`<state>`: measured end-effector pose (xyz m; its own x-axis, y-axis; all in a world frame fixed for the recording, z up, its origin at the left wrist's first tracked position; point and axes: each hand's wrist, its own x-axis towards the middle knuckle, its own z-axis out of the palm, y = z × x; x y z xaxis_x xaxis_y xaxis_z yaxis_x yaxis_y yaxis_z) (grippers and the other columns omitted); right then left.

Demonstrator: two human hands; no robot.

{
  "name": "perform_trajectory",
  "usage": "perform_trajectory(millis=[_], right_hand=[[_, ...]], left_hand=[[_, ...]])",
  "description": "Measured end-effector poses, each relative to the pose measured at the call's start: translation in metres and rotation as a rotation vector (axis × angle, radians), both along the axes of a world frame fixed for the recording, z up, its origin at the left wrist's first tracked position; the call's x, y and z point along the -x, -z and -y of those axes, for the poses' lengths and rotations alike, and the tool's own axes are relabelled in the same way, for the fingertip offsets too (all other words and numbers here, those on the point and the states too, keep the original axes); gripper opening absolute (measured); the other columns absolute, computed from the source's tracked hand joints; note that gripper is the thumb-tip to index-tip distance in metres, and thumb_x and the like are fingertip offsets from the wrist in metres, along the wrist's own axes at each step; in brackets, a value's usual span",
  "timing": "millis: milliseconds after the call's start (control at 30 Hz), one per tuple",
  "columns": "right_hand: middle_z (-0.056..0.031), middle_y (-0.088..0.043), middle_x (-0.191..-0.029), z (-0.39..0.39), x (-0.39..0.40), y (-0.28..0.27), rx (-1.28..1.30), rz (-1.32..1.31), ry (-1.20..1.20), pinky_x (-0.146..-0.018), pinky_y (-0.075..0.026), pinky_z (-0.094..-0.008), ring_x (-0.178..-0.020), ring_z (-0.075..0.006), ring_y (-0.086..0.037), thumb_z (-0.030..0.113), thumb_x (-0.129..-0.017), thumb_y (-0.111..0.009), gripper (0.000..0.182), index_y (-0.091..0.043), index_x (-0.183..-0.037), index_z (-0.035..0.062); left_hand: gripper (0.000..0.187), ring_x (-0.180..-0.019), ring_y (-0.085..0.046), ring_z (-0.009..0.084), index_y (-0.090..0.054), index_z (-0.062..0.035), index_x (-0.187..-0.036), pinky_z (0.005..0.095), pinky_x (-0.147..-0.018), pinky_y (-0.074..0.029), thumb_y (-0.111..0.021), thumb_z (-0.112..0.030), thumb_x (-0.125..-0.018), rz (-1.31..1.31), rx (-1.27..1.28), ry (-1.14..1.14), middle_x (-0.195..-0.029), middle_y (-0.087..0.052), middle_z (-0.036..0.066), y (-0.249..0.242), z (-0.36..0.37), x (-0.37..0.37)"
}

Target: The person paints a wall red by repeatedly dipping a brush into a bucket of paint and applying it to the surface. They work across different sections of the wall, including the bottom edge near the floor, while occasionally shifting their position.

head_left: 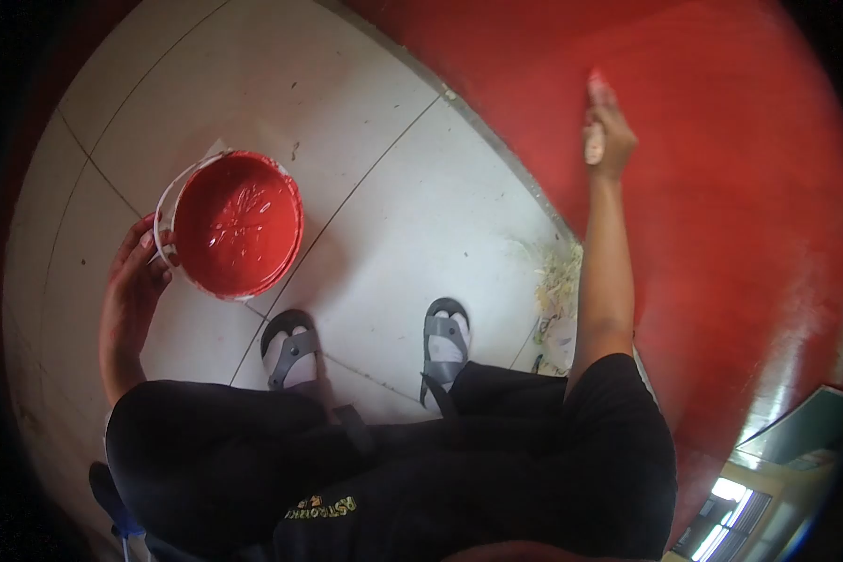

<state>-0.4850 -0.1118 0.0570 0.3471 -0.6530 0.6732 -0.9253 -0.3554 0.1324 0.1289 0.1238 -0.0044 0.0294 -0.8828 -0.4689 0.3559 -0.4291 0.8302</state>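
Observation:
A white paint bucket (186, 175) hangs tilted on the left, its open mouth facing me. Thick red paint (244, 225) shows inside and smears the rim. The fingers of my left hand (141, 258) are closed at the bucket's left side, by its handle. On the right, my right hand (611, 134) grips a paintbrush (594, 146) by its pale handle. Red covers the brush's tip, which is against or very near the red wall (702, 187); contact is hard to tell.
Light floor tiles (375, 262) with dark joints and specks lie below. My sandalled feet (295, 354) stand between bucket and wall. Pale debris (559, 290) lies along the wall's base. Bottom right, a bright window (726, 510) shows.

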Motion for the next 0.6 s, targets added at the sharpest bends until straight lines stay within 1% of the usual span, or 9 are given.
perform_trajectory(millis=[133, 233, 267, 333, 367, 433, 533, 567, 600], right_hand=[[-0.0160, -0.071, -0.105, 0.041, -0.056, -0.147, 0.874, -0.125, -0.127, -0.066, -0.057, -0.0339, -0.085, -0.0263, -0.073, -0.008, -0.076, -0.060, 0.028, -0.072, -0.094, 0.0096], [-0.0152, -0.071, -0.103, 0.050, -0.065, -0.192, 0.750, -0.026, -0.030, -0.070, -0.058, -0.0322, -0.091, -0.0244, -0.071, -0.006, -0.080, -0.059, 0.030, -0.073, -0.101, 0.0095], [-0.0126, -0.070, -0.107, 0.085, -0.034, -0.183, 0.652, 0.052, -0.070, -0.072, -0.058, -0.0330, -0.095, -0.0244, -0.070, -0.002, -0.082, -0.059, 0.028, -0.072, -0.103, 0.0112], [-0.0100, -0.067, -0.115, 0.090, -0.030, -0.153, 0.569, -0.085, 0.039, -0.079, -0.057, -0.0363, -0.103, -0.0257, -0.066, 0.011, -0.085, -0.061, 0.025, -0.069, -0.109, 0.0122], [-0.0101, -0.065, -0.119, 0.077, -0.055, -0.125, 0.582, -0.296, 0.190, -0.083, -0.056, -0.0388, -0.107, -0.0271, -0.063, 0.020, -0.086, -0.063, 0.028, -0.067, -0.113, 0.0115], [-0.0113, -0.063, -0.119, 0.077, -0.061, -0.046, 0.435, -0.345, 0.160, -0.089, -0.053, -0.0412, -0.113, -0.0289, -0.060, 0.020, -0.087, -0.061, 0.036, -0.059, -0.122, 0.0118], [-0.0088, -0.062, -0.121, 0.056, -0.070, 0.059, 0.013, -0.437, 0.125, -0.092, -0.052, -0.0435, -0.115, -0.0280, -0.059, 0.024, -0.087, -0.060, 0.028, -0.063, -0.113, 0.0131], [-0.0077, -0.063, -0.119, 0.047, -0.075, 0.072, -0.151, -0.420, 0.046, -0.092, -0.052, -0.0439, -0.115, -0.0292, -0.060, 0.024, -0.087, -0.060, 0.023, -0.066, -0.107, 0.0142], [-0.0077, -0.063, -0.119, 0.038, -0.081, 0.068, -0.140, -0.414, 0.067, -0.092, -0.052, -0.0439, -0.115, -0.0292, -0.060, 0.024, -0.087, -0.060, 0.023, -0.066, -0.107, 0.0142]], left_hand=[[0.048, -0.087, -0.058, 0.0079, -0.048, -0.0058, -0.136, 0.0213, -0.079, -0.043, -0.057, -0.033, -0.098, 0.192, -0.046, 0.019, -0.108, -0.062, -0.001, -0.005, 0.005, -0.004], [0.046, -0.087, -0.057, 0.0078, -0.050, -0.0087, -0.135, 0.0210, -0.078, -0.042, -0.058, -0.035, -0.097, 0.254, -0.036, -0.036, -0.107, -0.062, -0.002, -0.011, 0.008, 0.000], [0.046, -0.087, -0.057, 0.0078, -0.050, -0.0087, -0.135, 0.0210, -0.078, -0.042, -0.058, -0.035, -0.097, 0.248, -0.027, -0.037, -0.107, -0.062, -0.002, -0.012, 0.009, 0.000], [0.046, -0.087, -0.057, 0.0076, -0.050, -0.0099, -0.134, 0.0212, -0.078, -0.041, -0.058, -0.035, -0.097, 0.298, -0.014, -0.048, -0.108, -0.061, -0.002, -0.011, 0.009, -0.001], [0.046, -0.087, -0.057, 0.0076, -0.050, -0.0099, -0.134, 0.0212, -0.078, -0.041, -0.058, -0.035, -0.097, 0.295, -0.002, -0.060, -0.108, -0.061, -0.002, -0.010, 0.007, -0.002], [0.047, -0.089, -0.057, 0.0058, -0.050, -0.0090, -0.133, 0.0217, -0.077, -0.039, -0.057, -0.037, -0.096, 0.342, 0.004, -0.035, -0.109, -0.061, -0.003, -0.014, 0.004, -0.001], [0.049, -0.089, -0.056, 0.0051, -0.049, -0.0091, -0.132, 0.0221, -0.077, -0.038, -0.059, -0.040, -0.095, 0.349, -0.002, -0.048, -0.111, -0.060, -0.003, -0.020, -0.001, 0.002], [0.049, -0.088, -0.055, 0.0052, -0.049, -0.0092, -0.131, 0.0221, -0.077, -0.038, -0.060, -0.040, -0.094, 0.331, 0.000, -0.024, -0.110, -0.060, -0.002, -0.018, -0.001, 0.000], [0.051, -0.086, -0.055, 0.0050, -0.048, -0.0098, -0.132, 0.0217, -0.077, -0.037, -0.062, -0.040, -0.093, 0.285, 0.019, -0.032, -0.110, -0.060, -0.002, -0.017, 0.000, 0.000]])
